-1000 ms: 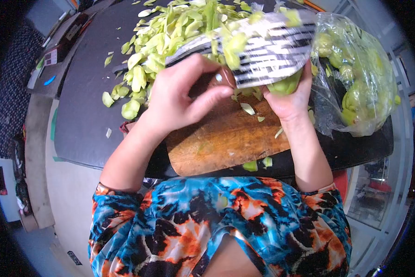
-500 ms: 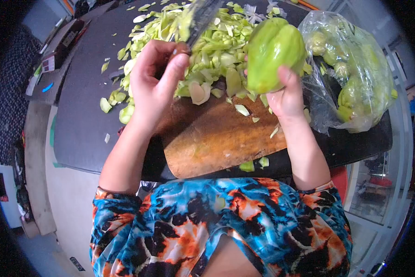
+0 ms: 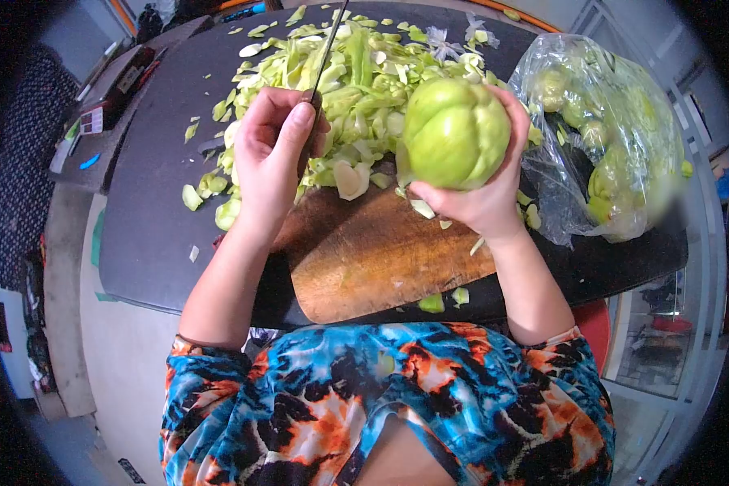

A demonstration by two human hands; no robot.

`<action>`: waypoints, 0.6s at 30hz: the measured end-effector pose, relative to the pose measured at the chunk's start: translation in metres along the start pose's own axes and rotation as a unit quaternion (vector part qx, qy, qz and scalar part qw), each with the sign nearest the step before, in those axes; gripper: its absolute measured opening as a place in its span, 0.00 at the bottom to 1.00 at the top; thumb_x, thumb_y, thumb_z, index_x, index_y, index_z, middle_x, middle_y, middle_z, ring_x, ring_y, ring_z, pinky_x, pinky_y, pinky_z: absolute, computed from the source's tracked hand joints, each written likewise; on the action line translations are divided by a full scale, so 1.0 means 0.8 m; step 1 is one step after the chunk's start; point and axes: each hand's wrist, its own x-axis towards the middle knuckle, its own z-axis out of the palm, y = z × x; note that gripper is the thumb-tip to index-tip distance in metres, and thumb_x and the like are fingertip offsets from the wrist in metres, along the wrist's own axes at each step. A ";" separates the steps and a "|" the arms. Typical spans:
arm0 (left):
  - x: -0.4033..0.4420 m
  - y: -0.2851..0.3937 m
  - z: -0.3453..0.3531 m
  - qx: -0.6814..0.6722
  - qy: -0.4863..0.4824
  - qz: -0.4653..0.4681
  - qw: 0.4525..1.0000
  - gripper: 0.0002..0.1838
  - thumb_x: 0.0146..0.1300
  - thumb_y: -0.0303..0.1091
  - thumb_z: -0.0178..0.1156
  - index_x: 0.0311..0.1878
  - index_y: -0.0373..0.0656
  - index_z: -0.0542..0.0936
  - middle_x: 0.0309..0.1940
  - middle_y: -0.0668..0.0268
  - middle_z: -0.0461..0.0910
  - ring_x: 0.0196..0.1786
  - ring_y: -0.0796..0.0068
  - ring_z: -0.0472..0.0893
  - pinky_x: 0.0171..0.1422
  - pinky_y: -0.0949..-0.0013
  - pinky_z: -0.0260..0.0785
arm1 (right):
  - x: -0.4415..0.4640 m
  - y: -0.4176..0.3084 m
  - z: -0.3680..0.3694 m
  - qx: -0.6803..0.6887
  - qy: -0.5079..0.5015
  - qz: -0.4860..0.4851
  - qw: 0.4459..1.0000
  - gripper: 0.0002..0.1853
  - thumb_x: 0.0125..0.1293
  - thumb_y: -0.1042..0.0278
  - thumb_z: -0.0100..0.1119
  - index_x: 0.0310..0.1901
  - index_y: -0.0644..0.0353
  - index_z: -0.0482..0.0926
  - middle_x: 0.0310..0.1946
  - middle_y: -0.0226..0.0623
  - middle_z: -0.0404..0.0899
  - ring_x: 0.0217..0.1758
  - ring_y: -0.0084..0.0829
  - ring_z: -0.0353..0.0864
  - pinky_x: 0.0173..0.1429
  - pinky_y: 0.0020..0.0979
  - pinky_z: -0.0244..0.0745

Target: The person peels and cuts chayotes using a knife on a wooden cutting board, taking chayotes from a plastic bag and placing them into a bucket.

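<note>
My left hand [image 3: 275, 150] is closed round the handle of a knife [image 3: 329, 57], whose thin dark blade points up and slightly right, seen edge-on. In my right hand [image 3: 498, 182] is a pale green chayote [image 3: 453, 134], its lobed end turned toward me; the fingers wrap its right side and the thumb lies underneath. Behind both hands spreads a big heap of green peelings and slices [image 3: 364, 93]. A wooden cutting board [image 3: 380, 251] lies below the hands, its far part covered by the heap.
A clear plastic bag [image 3: 559, 219] holding several chayotes stands at the right on the black table [image 3: 162, 202]. Scattered green scraps [image 3: 431, 303] lie near the board's front edge. Tools and boxes [image 3: 121, 81] occupy a surface at the far left.
The chayote has turned in my right hand, from upright to end-on, and shifted slightly left and down. The knife has rotated from broadside to edge-on in my left hand.
</note>
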 end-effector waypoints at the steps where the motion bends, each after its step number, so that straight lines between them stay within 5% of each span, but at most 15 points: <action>1: 0.000 0.000 0.001 -0.006 0.000 -0.001 1.000 0.08 0.70 0.33 0.56 0.42 0.38 0.73 0.27 0.67 0.77 0.26 0.83 0.73 0.30 0.78 0.63 | 0.000 0.002 0.001 0.054 0.026 0.049 0.997 0.51 0.40 0.65 0.79 0.64 0.61 0.56 0.56 0.43 0.69 0.60 0.40 0.72 0.66 0.40 0.69; 4: -0.001 0.001 0.005 -0.016 -0.007 -0.002 1.000 0.08 0.70 0.34 0.56 0.42 0.38 0.73 0.27 0.67 0.77 0.27 0.83 0.73 0.30 0.78 0.63 | 0.004 0.005 -0.009 0.325 0.012 0.271 0.906 0.44 0.47 0.59 0.73 0.64 0.61 0.60 0.55 0.39 0.71 0.60 0.40 0.73 0.64 0.38 0.71; 5: -0.001 0.000 0.004 -0.015 -0.014 -0.002 1.000 0.08 0.70 0.34 0.56 0.42 0.38 0.73 0.27 0.67 0.77 0.27 0.83 0.73 0.31 0.78 0.63 | 0.000 0.019 -0.014 0.374 -0.011 0.308 0.875 0.38 0.56 0.50 0.64 0.64 0.60 0.64 0.57 0.42 0.73 0.59 0.43 0.75 0.59 0.40 0.76; 8: -0.001 0.000 0.004 -0.019 -0.021 -0.001 1.000 0.08 0.70 0.33 0.56 0.42 0.38 0.73 0.27 0.68 0.77 0.27 0.83 0.73 0.31 0.78 0.64 | 0.008 0.028 -0.031 0.524 -0.001 0.375 0.764 0.37 0.61 0.41 0.55 0.65 0.58 0.64 0.61 0.47 0.71 0.59 0.48 0.76 0.53 0.44 0.80; 9: -0.001 0.000 0.003 -0.021 -0.020 -0.002 1.000 0.08 0.70 0.33 0.56 0.42 0.38 0.73 0.28 0.68 0.77 0.27 0.83 0.73 0.31 0.78 0.64 | 0.011 0.021 -0.025 0.513 0.055 0.389 0.763 0.37 0.63 0.38 0.51 0.65 0.59 0.65 0.62 0.50 0.69 0.58 0.52 0.76 0.48 0.46 0.82; 12: 0.000 -0.003 0.000 -0.044 -0.025 -0.018 0.999 0.08 0.70 0.33 0.56 0.42 0.38 0.73 0.28 0.67 0.77 0.28 0.82 0.73 0.32 0.77 0.65 | 0.014 0.024 -0.026 0.561 0.074 0.391 0.726 0.37 0.63 0.39 0.52 0.65 0.58 0.65 0.61 0.50 0.70 0.60 0.52 0.74 0.54 0.49 0.79; 18: -0.015 0.004 0.010 0.025 -0.104 -0.003 0.994 0.10 0.65 0.33 0.62 0.42 0.37 0.74 0.32 0.67 0.79 0.31 0.81 0.75 0.36 0.77 0.69 | 0.014 0.025 -0.024 0.548 0.120 0.373 0.739 0.35 0.63 0.40 0.51 0.64 0.57 0.66 0.58 0.45 0.72 0.64 0.51 0.70 0.66 0.58 0.63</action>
